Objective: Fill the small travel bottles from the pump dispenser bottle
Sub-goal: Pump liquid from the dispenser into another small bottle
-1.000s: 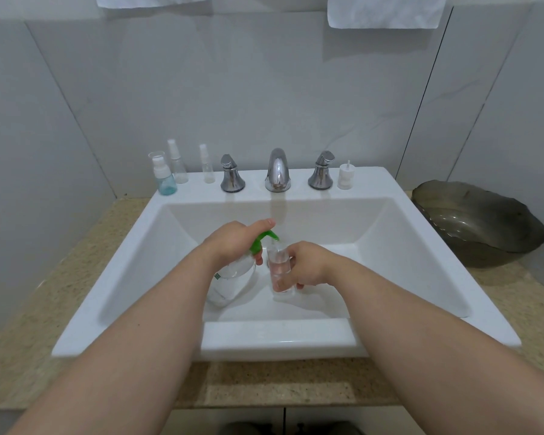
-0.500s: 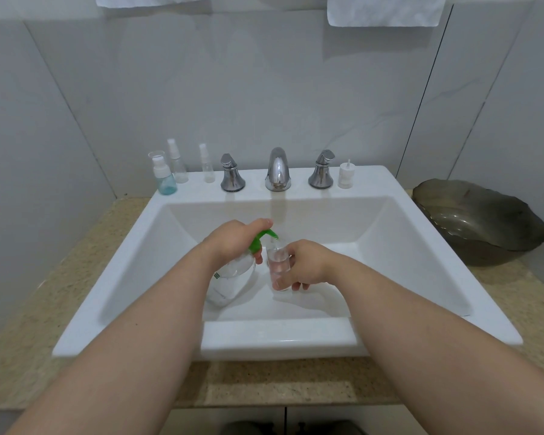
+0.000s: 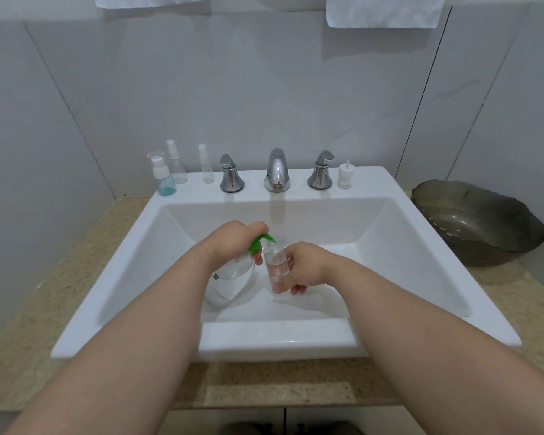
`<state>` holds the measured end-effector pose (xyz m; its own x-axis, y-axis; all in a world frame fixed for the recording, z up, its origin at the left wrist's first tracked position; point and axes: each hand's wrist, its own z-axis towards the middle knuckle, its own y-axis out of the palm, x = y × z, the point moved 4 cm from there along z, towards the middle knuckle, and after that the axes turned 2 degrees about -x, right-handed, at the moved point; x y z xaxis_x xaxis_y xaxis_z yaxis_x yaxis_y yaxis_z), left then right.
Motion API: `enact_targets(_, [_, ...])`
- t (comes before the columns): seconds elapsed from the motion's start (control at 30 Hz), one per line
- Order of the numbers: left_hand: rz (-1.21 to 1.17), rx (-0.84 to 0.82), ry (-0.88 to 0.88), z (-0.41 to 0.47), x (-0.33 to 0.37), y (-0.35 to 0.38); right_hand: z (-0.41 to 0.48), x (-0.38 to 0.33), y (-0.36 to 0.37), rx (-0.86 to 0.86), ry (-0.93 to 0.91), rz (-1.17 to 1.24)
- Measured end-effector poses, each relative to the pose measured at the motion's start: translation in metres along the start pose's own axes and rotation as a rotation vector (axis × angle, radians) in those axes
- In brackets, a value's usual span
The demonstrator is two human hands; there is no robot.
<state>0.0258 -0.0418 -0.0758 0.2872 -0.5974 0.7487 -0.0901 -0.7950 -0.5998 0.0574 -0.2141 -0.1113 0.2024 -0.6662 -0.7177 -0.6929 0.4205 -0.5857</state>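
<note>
Over the white sink basin (image 3: pixel 390 255), my left hand (image 3: pixel 233 243) wraps the top of a clear pump dispenser bottle (image 3: pixel 230 281) with a green pump head (image 3: pixel 259 241). The green spout points at the mouth of a small clear travel bottle (image 3: pixel 275 265), which my right hand (image 3: pixel 302 265) grips upright. That small bottle holds clear liquid. On the sink's back ledge at the left stand a travel bottle with blue liquid (image 3: pixel 164 180) and two clear spray bottles (image 3: pixel 176 167) (image 3: pixel 206 169).
A chrome faucet (image 3: pixel 277 171) with two handles stands at the back of the sink. A small white cap piece (image 3: pixel 345 177) sits right of the handles. A dark metal bowl (image 3: pixel 478 221) rests on the speckled counter (image 3: pixel 44 293) at the right. Towels hang above.
My left hand's fingers have curled lower over the green pump head. The small bottle in my right hand stays under the spout, nearly unmoved.
</note>
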Motion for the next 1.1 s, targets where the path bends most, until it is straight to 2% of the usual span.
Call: enact_targets(1.1, [-0.007, 0.023, -0.019, 0.0018, -0.0009, 0.0005, 0.0045, 0.0042, -0.0007, 0.029, 0.019, 0.024])
